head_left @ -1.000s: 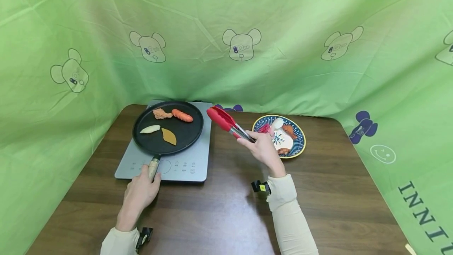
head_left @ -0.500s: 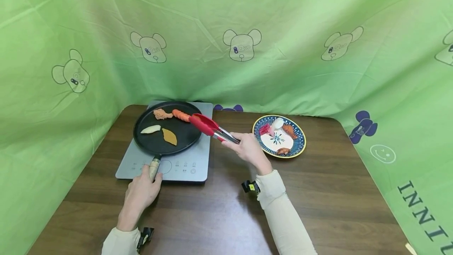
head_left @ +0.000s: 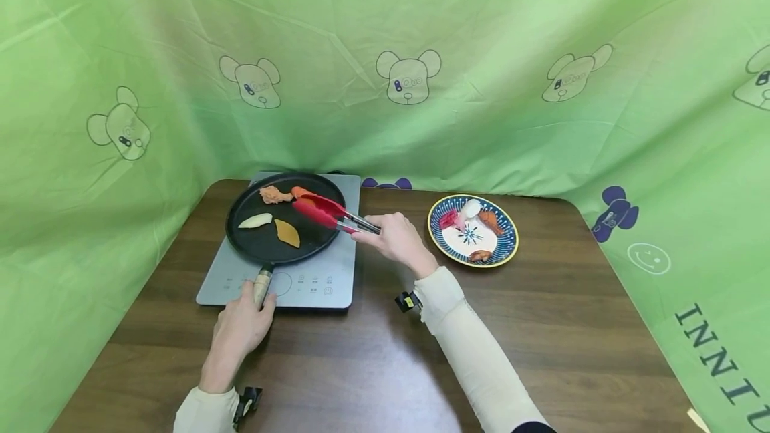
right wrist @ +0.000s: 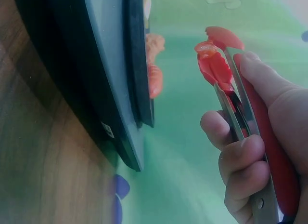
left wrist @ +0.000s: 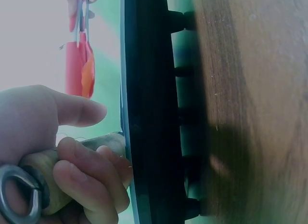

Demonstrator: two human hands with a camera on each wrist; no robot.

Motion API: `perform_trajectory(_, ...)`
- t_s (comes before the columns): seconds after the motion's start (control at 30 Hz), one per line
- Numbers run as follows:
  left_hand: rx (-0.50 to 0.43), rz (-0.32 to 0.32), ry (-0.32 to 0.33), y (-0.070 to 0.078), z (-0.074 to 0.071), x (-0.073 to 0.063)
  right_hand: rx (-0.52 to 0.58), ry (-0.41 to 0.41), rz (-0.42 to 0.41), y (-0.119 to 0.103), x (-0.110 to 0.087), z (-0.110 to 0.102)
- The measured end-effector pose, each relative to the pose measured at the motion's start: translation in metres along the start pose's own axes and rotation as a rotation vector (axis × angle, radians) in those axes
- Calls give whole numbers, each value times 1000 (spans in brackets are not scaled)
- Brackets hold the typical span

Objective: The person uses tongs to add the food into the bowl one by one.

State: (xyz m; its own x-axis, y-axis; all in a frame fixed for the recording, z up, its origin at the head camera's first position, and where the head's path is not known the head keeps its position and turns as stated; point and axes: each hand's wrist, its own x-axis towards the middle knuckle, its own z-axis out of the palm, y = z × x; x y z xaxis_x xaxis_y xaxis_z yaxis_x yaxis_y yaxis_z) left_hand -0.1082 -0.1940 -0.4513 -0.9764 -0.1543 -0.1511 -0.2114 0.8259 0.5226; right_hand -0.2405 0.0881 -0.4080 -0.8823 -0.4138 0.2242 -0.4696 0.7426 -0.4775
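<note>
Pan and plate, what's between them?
In the head view: the cooktop's edge, brown tabletop, and the right hand holding red tongs that reach over the pan.

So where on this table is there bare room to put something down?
The table is bare in front of the cooktop, between the sleeves, and to the right of the plate. A narrower strip between cooktop and plate is partly covered by the right hand. The pan is crowded, with several food pieces and the tongs over it.
</note>
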Motion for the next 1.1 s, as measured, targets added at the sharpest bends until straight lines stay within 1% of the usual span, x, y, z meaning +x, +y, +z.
perform_trajectory(0.27, 6, 15, 23, -1, -2, 1, -14, -60, 15, -9, 17, 5)
perform_trajectory(0.37, 8, 17, 27, -1, -2, 0, -41, -82, 13, -12, 23, 7)
perform_trajectory(0.5, 8, 18, 18, -1, -2, 0, -92, -90, 5, -14, 30, 10)
perform_trajectory(0.9, 3, 4, -1, -1, 0, 1, -109, -128, 33, -16, 45, 20)
perform_trajectory(1.1, 6, 8, 10, -1, 0, 2, -119, -123, 32, -20, 52, 24)
